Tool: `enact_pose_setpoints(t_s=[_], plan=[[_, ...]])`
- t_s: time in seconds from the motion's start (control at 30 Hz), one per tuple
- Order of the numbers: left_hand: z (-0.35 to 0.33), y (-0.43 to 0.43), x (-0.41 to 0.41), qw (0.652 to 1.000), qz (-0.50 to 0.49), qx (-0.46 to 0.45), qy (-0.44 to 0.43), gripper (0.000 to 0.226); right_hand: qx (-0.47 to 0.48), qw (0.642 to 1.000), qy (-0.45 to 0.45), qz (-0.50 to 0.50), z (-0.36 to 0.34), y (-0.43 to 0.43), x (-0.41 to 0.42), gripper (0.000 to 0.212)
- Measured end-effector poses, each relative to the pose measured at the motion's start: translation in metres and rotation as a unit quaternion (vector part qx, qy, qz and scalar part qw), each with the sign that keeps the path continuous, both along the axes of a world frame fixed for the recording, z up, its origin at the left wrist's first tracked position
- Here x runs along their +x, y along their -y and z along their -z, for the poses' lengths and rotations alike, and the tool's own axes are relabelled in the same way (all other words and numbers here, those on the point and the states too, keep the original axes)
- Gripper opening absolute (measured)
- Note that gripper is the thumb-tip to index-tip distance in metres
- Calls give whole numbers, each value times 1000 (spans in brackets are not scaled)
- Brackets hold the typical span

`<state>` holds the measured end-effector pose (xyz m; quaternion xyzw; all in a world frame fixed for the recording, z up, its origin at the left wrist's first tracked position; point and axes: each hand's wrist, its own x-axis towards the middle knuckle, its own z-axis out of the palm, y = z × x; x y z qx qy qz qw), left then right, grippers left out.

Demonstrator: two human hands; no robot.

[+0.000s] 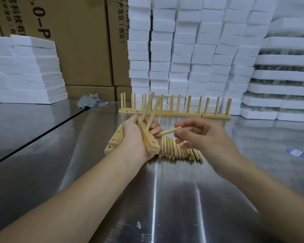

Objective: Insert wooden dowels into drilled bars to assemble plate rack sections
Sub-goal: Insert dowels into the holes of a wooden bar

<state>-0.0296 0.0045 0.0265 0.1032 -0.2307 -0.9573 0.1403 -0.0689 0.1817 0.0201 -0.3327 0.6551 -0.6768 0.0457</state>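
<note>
Head view: both hands work above a steel table (165,199), close to the person, with the work held in the air rather than resting on it.
Left hand (135,137): fingers and thumb are curled round a drilled bar (150,142), held tilted with one end toward the camera. The fingertips lie right beside the spot the new dowel is aimed at.
Bar: two standing dowels (148,109) already rise from it, leaning apart from each other. An empty hole shows near the close end.
Right hand (205,135): thumb and forefinger pinch a single dowel (167,132) at its far end, with the other fingers loosely curled. The free tip points at the bar; I cannot tell whether it touches.
Stock: loose dowels (179,150) lie side by side on the table under the right hand. Spare bars (115,140) lie just left of the left hand, and finished sections (174,111) stand in a row at the back.
Risk, skewed entry: the dowel comes in at a flat angle and, held by its end, has little steadiness. It could jam or bruise the hole's edge.
Risk, pinched fingertip: the left fingers sit beside the target, so a slipping tip would land on them.
Risk, loosened dowels: the two already in lean unevenly, so they may not be fully home. A hard push might shake them out.
Risk, slipping bar: with nothing beneath it, the bar can twist in the grip as force is applied.
</note>
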Motion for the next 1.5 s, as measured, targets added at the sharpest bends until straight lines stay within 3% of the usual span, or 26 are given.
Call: enact_pose_setpoints(t_s=[0.13,0.37,0.57,0.67,0.77,0.9,1.07,1.27,1.4,1.5], plan=[[-1,-1,1,1000,1,-8,-6,37,-40,985,144,-81,4,2,-2,21],[-3,4,-1,1000,-7,-19,-11,37,-115,961,225,-114,6,3,-9,29],[-2,17,-3,995,-19,-96,5,41,-51,985,137,-87,0,-1,-9,18],[-2,19,-4,985,-33,-166,-8,41,79,995,-8,-57,-1,-2,0,23],[-3,19,-4,967,-37,-253,-15,35,190,968,-161,-28,2,1,6,19],[-1,18,-7,944,-52,-327,5,30,176,974,-132,-62,4,3,12,8],[2,17,-9,938,-73,-338,4,23,208,955,-186,-97,3,4,14,4],[2,16,-10,932,-35,-362,-10,29,206,956,-185,-92,8,7,12,4],[2,11,-6,921,-50,-385,-35,28,199,966,-137,-94,14,10,12,13],[1,8,-3,915,-74,-392,-63,27,197,974,-42,-105,15,9,9,31]])
